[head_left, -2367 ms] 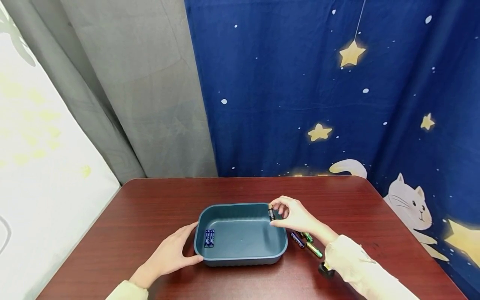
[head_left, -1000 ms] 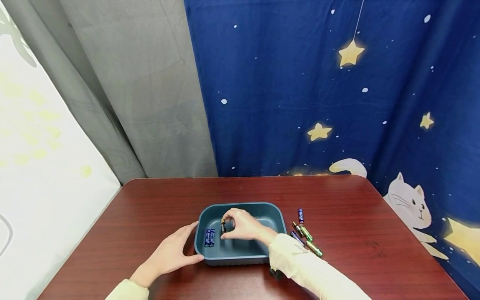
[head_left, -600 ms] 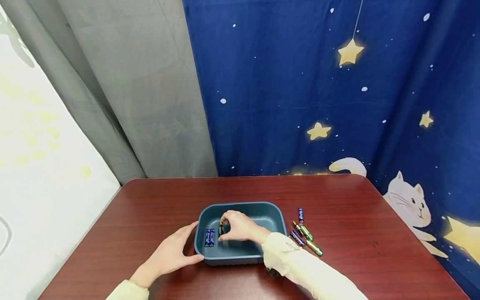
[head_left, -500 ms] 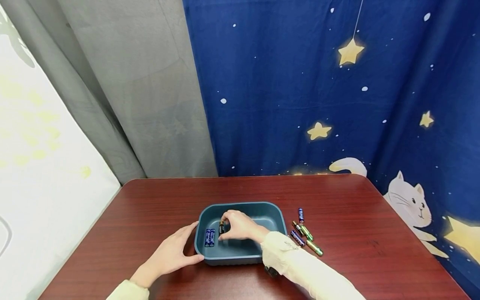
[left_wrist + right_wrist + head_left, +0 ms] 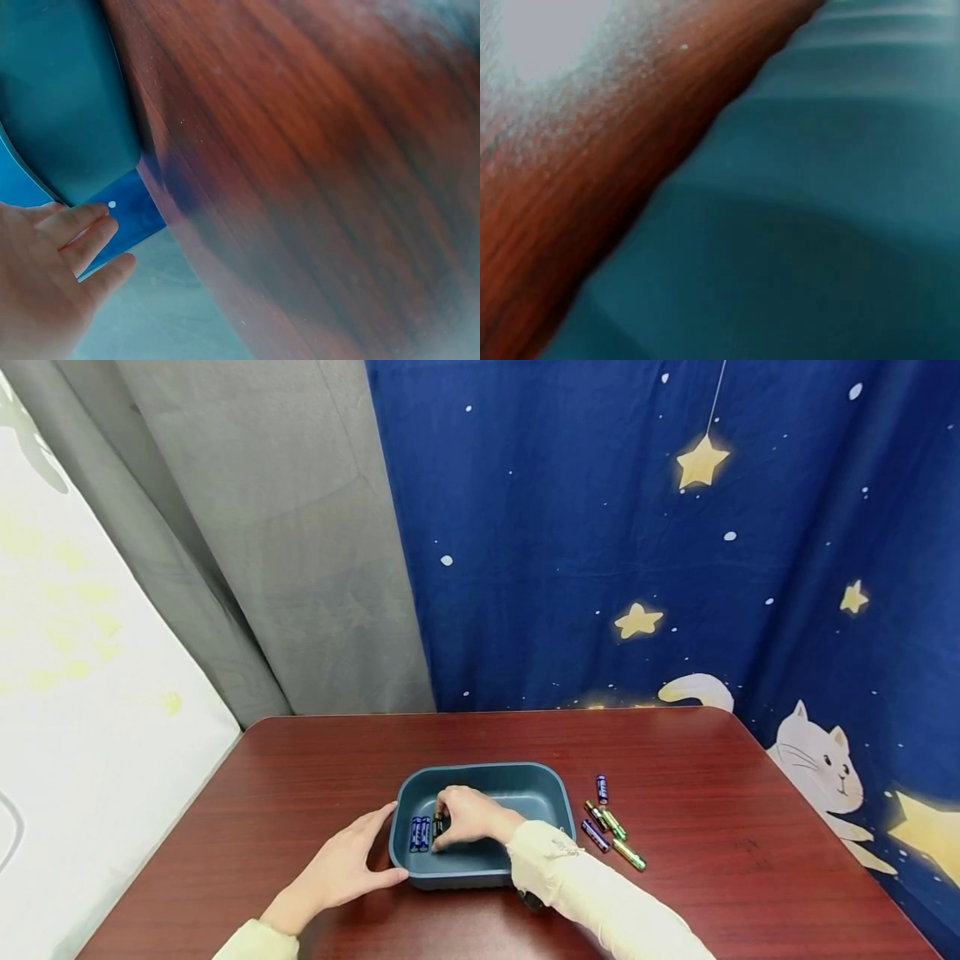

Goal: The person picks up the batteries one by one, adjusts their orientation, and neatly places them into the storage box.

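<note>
Pinching a dark battery (image 5: 438,826) with my right hand (image 5: 472,816), I rest my spread left hand (image 5: 341,866) against the tray's left rim (image 5: 392,841).

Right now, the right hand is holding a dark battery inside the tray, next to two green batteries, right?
Not quite: the two batteries are blue, not green, as the head view shows. The right hand holds a dark battery inside the tray, next to them.

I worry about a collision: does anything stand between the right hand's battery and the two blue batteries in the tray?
Nothing visible; the right hand holds the dark battery beside the blue batteries, at most a narrow gap apart.
</note>
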### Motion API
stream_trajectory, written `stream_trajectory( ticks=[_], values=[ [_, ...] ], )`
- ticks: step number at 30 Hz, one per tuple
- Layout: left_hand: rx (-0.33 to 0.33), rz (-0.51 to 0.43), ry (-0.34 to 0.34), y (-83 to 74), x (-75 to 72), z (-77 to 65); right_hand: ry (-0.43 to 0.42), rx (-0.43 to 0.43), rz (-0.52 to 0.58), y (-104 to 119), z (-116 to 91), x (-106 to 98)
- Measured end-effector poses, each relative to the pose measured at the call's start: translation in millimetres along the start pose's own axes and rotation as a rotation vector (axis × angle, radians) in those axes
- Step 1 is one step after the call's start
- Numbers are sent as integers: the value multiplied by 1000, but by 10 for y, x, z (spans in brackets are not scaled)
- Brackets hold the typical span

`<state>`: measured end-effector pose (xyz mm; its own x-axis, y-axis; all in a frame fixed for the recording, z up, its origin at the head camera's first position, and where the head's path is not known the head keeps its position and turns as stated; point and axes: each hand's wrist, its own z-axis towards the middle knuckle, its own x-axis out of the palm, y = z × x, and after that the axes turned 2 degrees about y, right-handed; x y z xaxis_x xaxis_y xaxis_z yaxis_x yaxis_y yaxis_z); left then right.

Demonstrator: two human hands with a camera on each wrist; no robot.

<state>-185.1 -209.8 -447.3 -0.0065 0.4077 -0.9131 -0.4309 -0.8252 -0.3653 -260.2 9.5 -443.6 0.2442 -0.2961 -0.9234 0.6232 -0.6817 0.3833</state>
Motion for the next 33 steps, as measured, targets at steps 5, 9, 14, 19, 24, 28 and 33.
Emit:
stream_trajectory(
  ticks=[5, 9, 14, 19, 24, 28, 33],
  values=[
    [0, -4, 0, -9, -9, -6, 14, 2, -32, 40, -3, 31],
    [-2, -3, 1, -15, -16, -6, 20, 11, -30, 68, -13, 18],
    [7, -4, -6, -26, -20, 1, 19, 16, -13, 53, -25, -9],
    [9, 5, -6, -24, -16, 1, -6, 0, 24, 0, -52, -27],
    [1, 7, -6, -29, -18, 2, -35, -16, 57, -72, -107, -58],
    [-11, 13, 2, -35, -19, -2, -36, -34, 83, -123, -173, -100],
    [-11, 6, 1, -35, -10, 0, -51, -56, 106, -164, -305, -220]
  ],
)
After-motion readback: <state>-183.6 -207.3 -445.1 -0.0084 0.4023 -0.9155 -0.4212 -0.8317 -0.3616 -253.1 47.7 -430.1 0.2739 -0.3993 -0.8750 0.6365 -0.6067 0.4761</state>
